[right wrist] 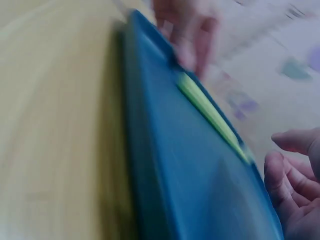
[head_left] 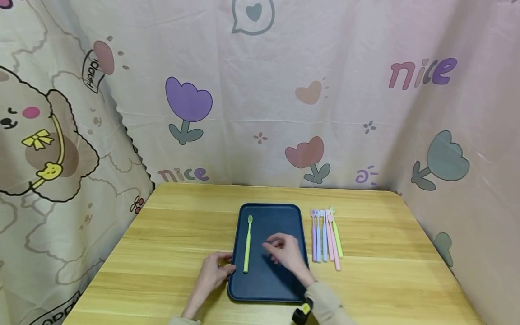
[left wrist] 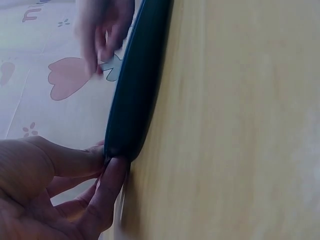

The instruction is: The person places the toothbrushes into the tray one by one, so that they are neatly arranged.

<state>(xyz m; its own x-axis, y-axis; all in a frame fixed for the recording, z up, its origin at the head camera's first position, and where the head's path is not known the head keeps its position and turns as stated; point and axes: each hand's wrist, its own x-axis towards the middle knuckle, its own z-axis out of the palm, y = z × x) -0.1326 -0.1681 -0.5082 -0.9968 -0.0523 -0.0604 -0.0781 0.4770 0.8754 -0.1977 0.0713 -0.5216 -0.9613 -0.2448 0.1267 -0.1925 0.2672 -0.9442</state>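
A dark blue tray (head_left: 270, 289) lies on the table, with one green toothbrush (head_left: 247, 246) upright along its left side, bristle end toward the back. My left hand (head_left: 213, 272) pinches the tray's left rim between thumb and fingers, as the left wrist view also shows. Over the middle of the tray hovers my right hand (head_left: 285, 253), its fingers loosely bent and nothing held, thumb apart from the fingertips in the right wrist view. Right of the tray, a row of several toothbrushes (head_left: 324, 237) in purple, blue, pink and green lies side by side.
The wooden table (head_left: 170, 230) carries the tray near its middle. A patterned curtain (head_left: 252, 90) hangs behind the table and along both sides. A dark strap device (head_left: 301, 312) sits on the right wrist.
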